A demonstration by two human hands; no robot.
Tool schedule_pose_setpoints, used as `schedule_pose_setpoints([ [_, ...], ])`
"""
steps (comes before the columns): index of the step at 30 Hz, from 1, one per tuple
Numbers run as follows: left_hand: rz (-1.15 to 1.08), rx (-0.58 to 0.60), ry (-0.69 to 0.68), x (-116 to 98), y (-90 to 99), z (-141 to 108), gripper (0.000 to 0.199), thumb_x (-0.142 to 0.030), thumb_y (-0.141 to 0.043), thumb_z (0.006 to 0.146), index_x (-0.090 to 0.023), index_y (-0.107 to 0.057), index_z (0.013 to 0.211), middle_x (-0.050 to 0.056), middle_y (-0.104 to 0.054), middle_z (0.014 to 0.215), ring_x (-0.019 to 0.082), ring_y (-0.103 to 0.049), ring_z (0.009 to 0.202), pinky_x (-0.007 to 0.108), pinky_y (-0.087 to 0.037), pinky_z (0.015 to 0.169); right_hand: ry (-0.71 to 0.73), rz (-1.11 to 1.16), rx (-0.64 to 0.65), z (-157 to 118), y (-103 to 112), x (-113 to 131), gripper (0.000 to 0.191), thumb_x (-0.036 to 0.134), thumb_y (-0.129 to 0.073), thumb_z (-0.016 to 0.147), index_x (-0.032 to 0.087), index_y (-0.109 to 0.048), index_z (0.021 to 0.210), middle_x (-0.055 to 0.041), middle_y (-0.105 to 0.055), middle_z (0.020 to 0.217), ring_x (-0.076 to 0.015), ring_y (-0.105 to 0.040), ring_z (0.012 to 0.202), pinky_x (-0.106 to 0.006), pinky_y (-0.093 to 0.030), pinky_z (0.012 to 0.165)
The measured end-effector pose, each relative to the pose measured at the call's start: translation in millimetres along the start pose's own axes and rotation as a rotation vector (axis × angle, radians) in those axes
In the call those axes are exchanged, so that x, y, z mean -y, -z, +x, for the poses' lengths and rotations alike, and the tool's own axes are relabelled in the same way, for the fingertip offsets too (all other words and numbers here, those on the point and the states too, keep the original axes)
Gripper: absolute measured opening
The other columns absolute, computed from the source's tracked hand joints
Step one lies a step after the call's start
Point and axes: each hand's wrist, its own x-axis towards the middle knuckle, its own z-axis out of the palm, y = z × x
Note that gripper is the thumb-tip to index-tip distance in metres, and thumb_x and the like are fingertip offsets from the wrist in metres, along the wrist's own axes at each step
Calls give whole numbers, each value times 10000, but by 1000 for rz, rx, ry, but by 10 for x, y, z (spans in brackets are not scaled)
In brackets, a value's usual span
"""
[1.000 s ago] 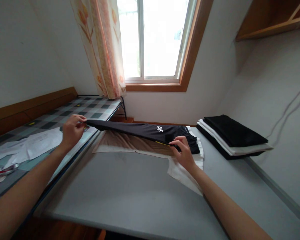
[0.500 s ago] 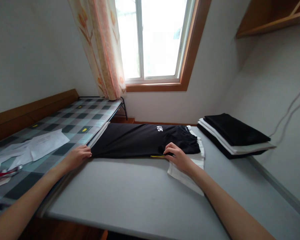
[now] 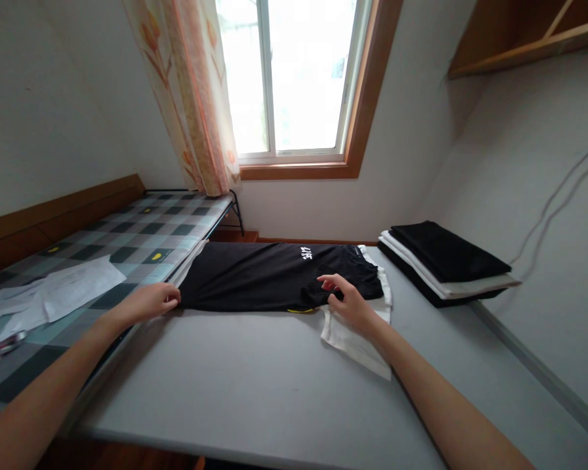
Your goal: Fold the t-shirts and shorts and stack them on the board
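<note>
A black T-shirt [image 3: 255,277] with white lettering lies flat on the grey-white table [image 3: 235,385], its collar end to the right. Beneath it is a white garment [image 3: 355,339], showing past the collar and below the sleeve. My left hand [image 3: 154,301] has its fingers curled closed at the near corner of the black T-shirt's hem, on the table's left edge. Over the near sleeve hovers my right hand [image 3: 347,299], fingers apart, holding nothing. A short yellow strip [image 3: 300,311] shows along the shirt's near edge.
Folded black and white clothes [image 3: 448,261] are stacked at the right, by the wall. To the left stands a bed with a checked cover [image 3: 142,245], bearing white papers [image 3: 73,290]. A curtain [image 3: 191,98] hangs beside the window.
My right hand has let go of the shirt's near edge by the sleeve and lifted slightly, fingers spreading. My left hand stays at the hem corner. The view has shifted slightly right.
</note>
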Motion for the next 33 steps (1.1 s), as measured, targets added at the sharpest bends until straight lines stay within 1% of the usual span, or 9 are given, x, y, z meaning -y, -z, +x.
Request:
schedule_pose_setpoints([
  [4, -1, 25, -78, -404, 43, 313, 227, -289, -503, 788, -250, -724, 818, 18, -689, 782, 161, -623, 694, 229, -428, 618, -70, -215, -190, 57, 295, -260, 289, 135, -483, 759, 201, -660, 977, -62, -640, 880, -207, -604, 829, -368, -476, 802],
  [7, -100, 25, -191, -888, -27, 518, 232, -277, -500, 823, -229, -721, 873, 20, -688, 825, 148, -616, 700, 226, -435, 649, -289, -421, -258, 17, 544, -500, 200, 266, -499, 808, 205, -682, 860, -74, -637, 836, -213, -597, 753, -365, -460, 744],
  [11, -207, 37, -348, -1544, -171, 726, 274, -293, -522, 863, -225, -691, 1068, 14, -683, 843, 148, -616, 735, 228, -431, 672, -513, -450, -182, -94, 778, -733, 319, 482, -561, 789, 201, -665, 678, -58, -629, 675, -194, -585, 651, -304, -425, 624],
  [13, -248, 88, -410, -1794, -242, 821, 336, -340, -549, 874, -247, -644, 1182, -3, -681, 835, 142, -610, 710, 223, -422, 643, -535, -372, -91, -135, 841, -790, 439, 597, -556, 772, 196, -648, 622, -39, -600, 573, -180, -566, 598, -278, -398, 571],
  [16, -290, 106, -505, -2044, -356, 967, 324, -314, -543, 895, -277, -630, 1205, -6, -668, 896, 136, -615, 736, 221, -439, 667, -532, -263, 25, -157, 888, -812, 575, 726, -527, 736, 188, -616, 551, -21, -554, 497, -160, -530, 539, -268, -379, 539],
  [22, -227, -75, -668, -2268, -631, 1215, 385, -101, -575, 804, -265, -654, 1143, 38, -557, 1200, 149, -602, 946, 258, -472, 849, -426, -180, -39, -124, 872, -749, 585, 772, -576, 655, 194, -626, 587, -46, -627, 648, -185, -562, 638, -292, -420, 602],
  [27, -115, -243, -757, -2263, -854, 1284, 126, -145, -580, 839, -202, -675, 899, 42, -640, 1111, 183, -570, 1048, 326, -411, 923, -434, -123, -87, -115, 788, -726, 557, 744, -544, 709, 197, -610, 630, -42, -630, 622, -179, -546, 593, -295, -405, 586],
  [30, -80, -290, -748, -2202, -955, 1282, 126, -132, -549, 853, -193, -655, 885, 39, -666, 1019, 162, -587, 953, 314, -406, 860, -457, -248, -136, -120, 768, -739, 547, 733, -524, 729, 204, -610, 616, -39, -624, 584, -180, -546, 579, -299, -378, 585],
  [33, -80, -306, -695, -2160, -1010, 1275, 127, -114, -550, 826, -191, -645, 860, 33, -652, 939, 150, -572, 830, 293, -410, 789, -502, -373, -95, -121, 773, -740, 514, 705, -532, 733, 213, -628, 615, -38, -644, 598, -191, -572, 605, -307, -360, 613],
])
